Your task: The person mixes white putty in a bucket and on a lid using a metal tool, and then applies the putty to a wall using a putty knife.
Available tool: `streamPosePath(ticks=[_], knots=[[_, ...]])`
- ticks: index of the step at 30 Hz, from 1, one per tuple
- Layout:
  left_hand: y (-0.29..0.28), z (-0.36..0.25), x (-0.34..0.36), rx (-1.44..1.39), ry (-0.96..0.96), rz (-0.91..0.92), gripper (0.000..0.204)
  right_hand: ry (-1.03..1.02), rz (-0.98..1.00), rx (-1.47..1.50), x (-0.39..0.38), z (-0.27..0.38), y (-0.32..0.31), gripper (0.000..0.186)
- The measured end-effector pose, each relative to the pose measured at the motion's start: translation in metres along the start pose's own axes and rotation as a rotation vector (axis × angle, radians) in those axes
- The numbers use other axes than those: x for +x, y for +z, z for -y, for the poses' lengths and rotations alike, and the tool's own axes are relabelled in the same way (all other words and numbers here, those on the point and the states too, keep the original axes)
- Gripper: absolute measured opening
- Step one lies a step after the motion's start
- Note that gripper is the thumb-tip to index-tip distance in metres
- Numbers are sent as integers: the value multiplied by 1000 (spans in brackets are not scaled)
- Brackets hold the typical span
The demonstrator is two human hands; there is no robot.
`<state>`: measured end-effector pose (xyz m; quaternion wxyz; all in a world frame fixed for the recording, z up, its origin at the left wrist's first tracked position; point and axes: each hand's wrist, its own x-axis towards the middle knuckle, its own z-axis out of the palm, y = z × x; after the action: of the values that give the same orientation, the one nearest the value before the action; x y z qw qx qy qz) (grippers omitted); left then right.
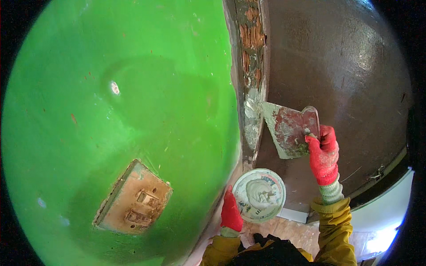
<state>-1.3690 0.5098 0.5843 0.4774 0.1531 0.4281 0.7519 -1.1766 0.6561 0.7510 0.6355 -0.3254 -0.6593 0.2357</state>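
Observation:
In my right hand (324,157), which wears a red glove, is a wide reddish putty spreader (293,131) smeared with pale filler. Its far left corner meets the worn wooden door frame (253,53), beside a patch of whitish filler (253,108). My left hand (231,212), also in a red glove, grips the left side of a round white tub (280,207). A mound of pale filler (258,191) lies inside that tub, just below the spreader. The fingers behind the tub are hidden.
A green wall (177,102) fills the left side, with an old switch plate (140,199) low on it. To the right of the frame spreads a dark brown panel (328,66). Wooden-looking floor (288,228) shows below the tub.

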Motion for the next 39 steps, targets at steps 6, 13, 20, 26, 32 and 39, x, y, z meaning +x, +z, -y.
streamPosePath(ticks=[6, 13, 20, 26, 32, 39], knots=[[-4, 13, 2, 91, 97, -58, 55, -318, 131, -180, 0, 17, -7, 23], [-12, 18, 5, 32, 80, -19, 55, -201, 49, -19, 0, -6, 17, 20], [5, -1, 2, -1, -52, -50, 55, -308, 12, -91, -7, -17, 57, 27], [-6, 12, -1, -11, 86, -11, 49, -273, -90, -129, -15, -25, 50, 25], [-14, 20, 10, 60, 78, 5, 54, -119, -98, 37, -27, -38, 32, 21], [-21, 27, 13, -75, -2, -25, 55, -76, -7, 7, -22, -26, 4, 23]])
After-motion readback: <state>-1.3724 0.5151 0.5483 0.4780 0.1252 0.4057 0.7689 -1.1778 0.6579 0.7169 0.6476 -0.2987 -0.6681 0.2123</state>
